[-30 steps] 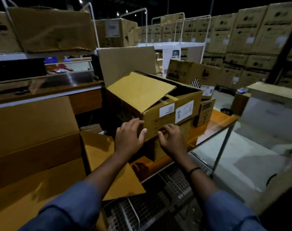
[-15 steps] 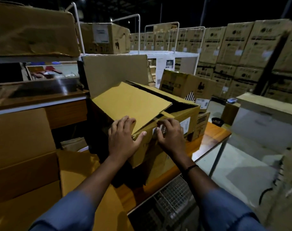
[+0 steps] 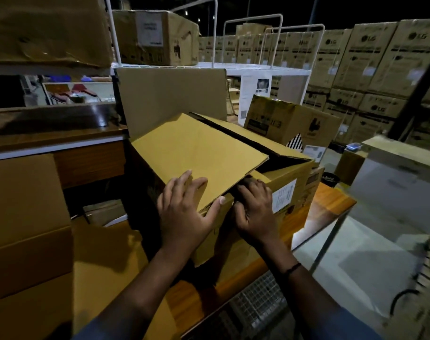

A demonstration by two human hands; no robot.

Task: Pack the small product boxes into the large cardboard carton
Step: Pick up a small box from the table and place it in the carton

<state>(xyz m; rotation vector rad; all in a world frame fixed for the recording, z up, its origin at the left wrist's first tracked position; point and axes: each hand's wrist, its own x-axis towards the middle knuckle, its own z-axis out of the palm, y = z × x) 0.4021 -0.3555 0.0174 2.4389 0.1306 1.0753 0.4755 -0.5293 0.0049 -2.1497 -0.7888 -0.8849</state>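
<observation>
Darkness fills the open slot of the large carton [image 3: 290, 177] at mid-frame, so whatever lies inside cannot be made out, and none of the small product boxes shows. One near flap [image 3: 199, 155] slopes down over most of the opening. The left hand [image 3: 184, 214] lies flat on it, fingers straight and spread, thumb stretched to the flap's lower edge. The right hand [image 3: 255, 212] sits just beside it at the carton's front rim, fingers curled over that rim with the tips lost in the shadow under the flap. It covers part of the one white label [image 3: 284, 196] on the front face, whose print is too blurred to read. A dark band [image 3: 292, 267] circles the right wrist, and both blue sleeves [image 3: 351, 325] are cut off by the bottom edge. The carton stands on a wooden table [image 3: 326, 202], much of it hidden by the carton and by flat cardboard [image 3: 25, 204] at lower left. One upright cardboard sheet [image 3: 170, 99] stands behind the carton, and one printed carton [image 3: 295, 119] sits behind it to the right. Two more cartons [image 3: 155, 38] rest on the shelves along the top left, the left one cropped. Stacked cartons [image 3: 368, 69] fill the upper right, too many and too dim to count.
</observation>
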